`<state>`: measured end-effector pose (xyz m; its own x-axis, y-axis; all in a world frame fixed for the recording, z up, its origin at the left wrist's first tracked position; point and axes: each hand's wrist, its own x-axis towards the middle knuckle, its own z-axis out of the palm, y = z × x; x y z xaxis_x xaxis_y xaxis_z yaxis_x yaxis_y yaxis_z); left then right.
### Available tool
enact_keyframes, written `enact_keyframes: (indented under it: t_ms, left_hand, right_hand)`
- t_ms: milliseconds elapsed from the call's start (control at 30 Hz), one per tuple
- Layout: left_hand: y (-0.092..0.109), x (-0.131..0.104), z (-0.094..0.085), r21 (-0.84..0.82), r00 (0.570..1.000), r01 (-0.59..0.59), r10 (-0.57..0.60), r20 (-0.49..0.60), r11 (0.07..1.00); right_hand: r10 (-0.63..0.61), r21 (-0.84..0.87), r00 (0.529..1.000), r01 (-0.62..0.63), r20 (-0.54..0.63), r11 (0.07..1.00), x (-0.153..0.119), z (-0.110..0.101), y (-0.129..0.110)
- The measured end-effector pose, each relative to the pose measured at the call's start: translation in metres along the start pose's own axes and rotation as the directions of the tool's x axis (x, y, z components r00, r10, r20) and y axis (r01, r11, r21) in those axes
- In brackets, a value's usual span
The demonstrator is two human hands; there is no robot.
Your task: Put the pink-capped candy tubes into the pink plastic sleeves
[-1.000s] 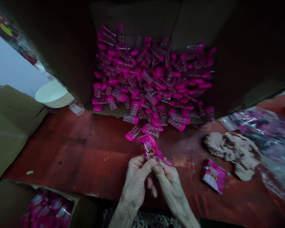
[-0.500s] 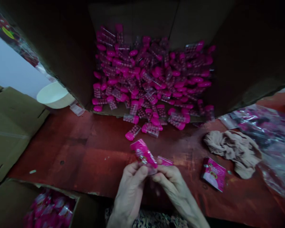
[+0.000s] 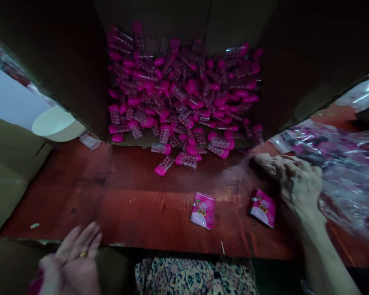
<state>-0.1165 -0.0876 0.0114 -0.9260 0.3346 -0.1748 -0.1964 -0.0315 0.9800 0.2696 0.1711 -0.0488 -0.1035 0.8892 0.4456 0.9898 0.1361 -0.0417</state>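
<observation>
My left hand (image 3: pixel 75 262) is at the lower left, palm up over the carton beside the table, with its fingers stretched out and a gold ring on one. A bit of pink shows beside its thumb, too dark to make out. At the right, my right hand (image 3: pixel 301 186) has its fingers bent over a crumpled beige cloth (image 3: pixel 267 163) on the table. Left of that hand lies a small stack of pink printed labels (image 3: pixel 263 208). More pink labels (image 3: pixel 203 210) lie near the table's middle.
A large cardboard box (image 3: pixel 298 69) lies open towards me, heaped with pink-capped clear tubes of small balls (image 3: pixel 184 94); several have spilled onto the red table (image 3: pixel 110 196). A white bowl (image 3: pixel 57 125) stands at the left. Clear plastic bags (image 3: pixel 350 172) cover the right side.
My hands have parted. The left went down-left over the carton, and the pink-wrapped tube no longer shows between them. My right hand moved right onto the cloth, uncovering the middle labels.
</observation>
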Motion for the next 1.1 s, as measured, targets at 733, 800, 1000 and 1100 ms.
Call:
enact_keyframes:
  t_ms: [733, 800, 1000, 1100]
  left_hand:
    - [-0.051, -0.052, 0.106, 0.304, 0.689, 0.024, -0.236, 0.685, 0.952]
    - [-0.046, -0.055, 0.118, 0.303, 0.608, -0.023, -0.227, 0.761, 0.953]
    - [-0.042, -0.06, 0.148, 0.217, 0.582, 0.246, -0.323, 0.746, 0.945]
    - [-0.043, -0.059, 0.154, 0.174, 0.602, 0.373, -0.38, 0.703, 0.911]
  right_hand:
    - [-0.21, 0.628, 0.969, 0.245, -0.131, 0.739, -0.095, -0.05, -0.156]
    - [-0.241, 0.635, 0.958, 0.285, -0.157, 0.718, -0.094, -0.057, -0.159]
    - [0.038, 0.822, 0.994, -0.102, 0.098, 0.56, -0.09, -0.069, -0.168]
    - [0.12, 0.855, 0.903, -0.43, 0.414, 0.291, -0.087, -0.07, -0.174]
